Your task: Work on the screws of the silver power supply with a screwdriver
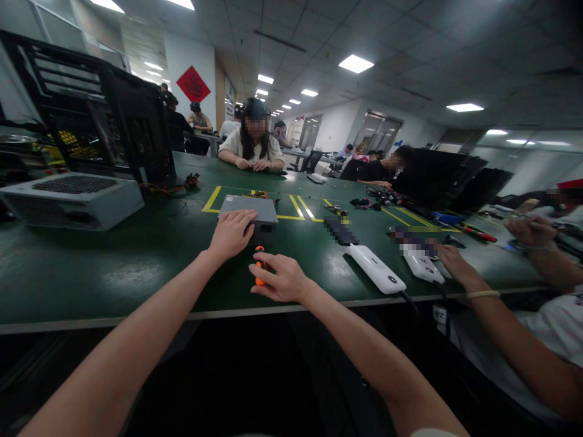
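A grey metal computer power supply (266,209) lies on the green table in front of me, its socket side facing me. My left hand (234,232) holds its near left corner, the fingers over the top and the thumb by the front edge. My right hand (282,276) grips the orange handle of a screwdriver (259,279) between thumb and fingers. The screwdriver points away from me toward the power supply's near side; whether its tip touches a screw is too small to tell. Coloured cables (259,195) lie behind the power supply.
A larger power supply (73,203) and an open black computer case (136,121) stand at left. On the right are two white power banks (377,270) (421,264) with cables, and tools (473,230). A co-worker's hand (458,264) reaches in there; another person (252,142) sits opposite.
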The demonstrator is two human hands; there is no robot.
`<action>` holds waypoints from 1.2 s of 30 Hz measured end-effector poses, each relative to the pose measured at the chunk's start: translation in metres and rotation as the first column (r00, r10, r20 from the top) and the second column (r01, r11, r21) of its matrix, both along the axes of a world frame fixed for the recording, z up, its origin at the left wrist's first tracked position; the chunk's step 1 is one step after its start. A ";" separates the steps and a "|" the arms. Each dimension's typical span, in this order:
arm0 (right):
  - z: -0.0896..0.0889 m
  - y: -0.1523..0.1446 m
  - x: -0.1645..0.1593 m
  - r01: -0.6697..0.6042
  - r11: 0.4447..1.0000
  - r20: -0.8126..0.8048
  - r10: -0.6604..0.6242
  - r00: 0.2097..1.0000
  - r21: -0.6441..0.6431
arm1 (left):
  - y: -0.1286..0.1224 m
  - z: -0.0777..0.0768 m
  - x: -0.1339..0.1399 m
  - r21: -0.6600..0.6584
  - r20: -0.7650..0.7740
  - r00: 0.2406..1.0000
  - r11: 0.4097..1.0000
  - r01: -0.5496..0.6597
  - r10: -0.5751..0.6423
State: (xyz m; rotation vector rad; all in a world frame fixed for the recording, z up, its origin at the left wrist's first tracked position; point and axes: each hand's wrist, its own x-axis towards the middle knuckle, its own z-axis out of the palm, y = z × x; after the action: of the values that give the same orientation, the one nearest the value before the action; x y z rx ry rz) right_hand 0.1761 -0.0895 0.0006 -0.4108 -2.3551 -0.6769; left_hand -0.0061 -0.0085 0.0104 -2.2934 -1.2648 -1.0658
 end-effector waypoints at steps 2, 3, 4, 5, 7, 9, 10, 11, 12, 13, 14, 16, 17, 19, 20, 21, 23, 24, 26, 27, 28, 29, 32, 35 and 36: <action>-0.002 0.001 -0.001 -0.028 0.999 -0.063 0.026 0.998 -0.029 | 0.001 -0.001 0.000 -0.002 0.000 1.000 1.000 0.005 -0.005; -0.004 0.002 -0.001 -0.041 0.998 -0.092 0.036 0.995 -0.055 | 0.001 -0.001 -0.001 -0.002 -0.001 1.000 1.000 0.007 -0.007; -0.005 0.003 -0.001 -0.050 0.995 -0.116 0.040 0.992 -0.085 | 0.001 -0.001 -0.001 -0.002 -0.003 1.000 1.000 0.009 -0.009; -0.006 0.004 0.000 -0.054 0.992 -0.130 0.039 0.991 -0.114 | 0.001 -0.001 -0.001 -0.002 -0.004 1.000 1.000 0.010 -0.010; -0.007 0.004 0.000 -0.052 0.986 -0.122 0.033 0.992 -0.157 | 0.001 -0.001 -0.002 -0.002 -0.007 1.000 1.000 0.011 -0.011; -0.006 0.003 0.000 -0.044 0.986 -0.079 0.031 0.996 -0.160 | 0.001 -0.001 -0.002 -0.004 -0.006 1.000 1.000 0.014 -0.014; -0.004 0.002 -0.001 -0.033 0.989 -0.049 0.027 0.998 -0.145 | 0.000 0.000 -0.002 -0.006 -0.004 1.000 1.000 0.016 -0.016; -0.003 0.001 -0.001 -0.022 0.992 -0.018 0.020 1.000 -0.121 | 0.000 0.000 -0.001 -0.010 -0.002 1.000 1.000 0.017 -0.017; -0.001 0.001 -0.001 -0.011 0.995 0.010 0.012 1.000 -0.094 | 0.000 0.000 -0.001 -0.015 0.001 1.000 1.000 0.019 -0.019; -0.001 0.000 -0.001 -0.003 0.997 0.033 0.005 0.999 -0.071 | 0.000 0.000 -0.001 -0.020 0.005 1.000 1.000 0.019 -0.019; 0.000 0.000 -0.002 0.004 0.998 0.048 -0.002 0.999 -0.058 | 0.000 0.000 -0.001 -0.024 0.009 1.000 0.999 0.020 -0.020; 0.000 0.000 -0.002 0.007 0.998 0.052 -0.004 0.999 -0.056 | 0.000 0.000 -0.001 -0.034 0.015 1.000 0.999 0.025 -0.025; -0.001 0.001 -0.003 0.007 0.998 0.048 -0.004 0.999 -0.065 | 0.000 0.000 -0.001 -0.039 0.017 0.999 0.999 0.028 -0.028; -0.003 0.002 -0.003 0.004 0.996 0.032 -0.001 0.999 -0.085 | 0.000 -0.001 -0.002 -0.050 0.014 0.999 0.998 0.035 -0.035; -0.004 0.003 -0.004 0.001 0.996 0.027 0.002 1.000 -0.091 | 0.000 -0.001 -0.003 -0.055 0.010 0.999 0.998 0.038 -0.038; -0.005 0.003 -0.004 -0.003 0.995 0.023 0.005 1.000 -0.096 | 0.000 -0.001 -0.003 -0.058 0.007 0.999 0.998 0.039 -0.039; -0.005 0.004 -0.004 -0.010 0.994 0.014 0.011 1.000 -0.106 | 0.000 0.000 -0.003 -0.058 0.000 0.999 0.997 0.042 -0.042; -0.004 0.004 -0.004 -0.014 0.994 0.007 0.015 1.000 -0.112 | 0.000 0.000 -0.003 -0.056 -0.002 0.999 0.998 0.042 -0.043; -0.002 0.004 -0.004 -0.023 0.991 -0.009 0.022 1.000 -0.129 | 0.000 0.003 -0.002 -0.053 -0.004 0.999 0.998 0.040 -0.040; 0.000 0.004 -0.003 -0.026 0.989 -0.003 0.025 1.000 -0.144 | 0.000 0.004 -0.001 -0.052 -0.002 0.999 0.998 0.034 -0.034; 0.001 0.005 -0.003 -0.026 0.988 0.002 0.026 1.000 -0.155 | 0.000 0.005 -0.001 -0.052 -0.004 1.000 0.998 0.028 -0.028; 0.003 0.006 -0.002 -0.029 0.986 0.011 0.031 0.999 -0.165 | 0.000 0.006 0.000 -0.052 -0.005 1.000 0.998 0.023 -0.024; 0.005 0.012 0.000 -0.077 0.981 0.013 0.080 0.997 -0.178 | 0.003 0.007 0.001 -0.050 -0.024 0.999 0.999 0.021 -0.022; 0.003 0.022 0.000 -0.143 0.964 0.005 0.148 0.989 -0.224 | 0.006 0.009 0.000 -0.077 -0.063 0.998 0.997 0.016 -0.021; 0.000 0.026 0.000 -0.172 0.954 -0.029 0.170 0.985 -0.244 | 0.006 0.010 -0.001 -0.088 -0.076 0.997 0.996 0.013 -0.020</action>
State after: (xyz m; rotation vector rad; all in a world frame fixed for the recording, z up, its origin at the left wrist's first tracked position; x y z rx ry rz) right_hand 0.1761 -0.0638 0.0010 -0.3096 -2.4411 -0.3021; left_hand -0.0073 -0.0022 0.0205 -2.3891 -1.2885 -0.9349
